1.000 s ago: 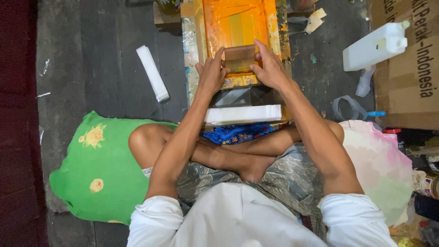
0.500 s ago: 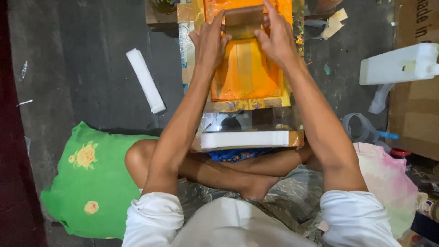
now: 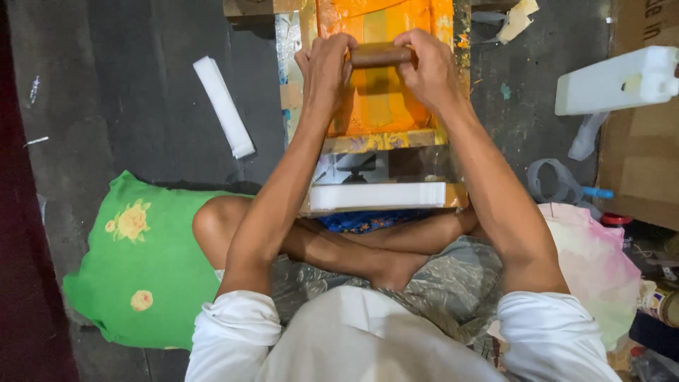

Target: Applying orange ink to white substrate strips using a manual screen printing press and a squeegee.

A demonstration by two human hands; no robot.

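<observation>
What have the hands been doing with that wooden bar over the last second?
Both hands, left hand and right hand, pushed the wooden bar away from the body, from the near end of the orange screen to its far end. They gripped it throughout. The white stack, the green cushion and the crossed legs stayed put.

Screen [image 3: 382, 106] under my hands: orange ink with a paler yellow-green band down the middle. Handle [image 3: 380, 54] I grip: brown. Cushion [image 3: 152, 262] at my left knee: bright green, yellow flower print. Slab [image 3: 377, 196]: white. My sleeves [image 3: 237, 322]: white. Floor [image 3: 127, 92]: dark grey.
</observation>
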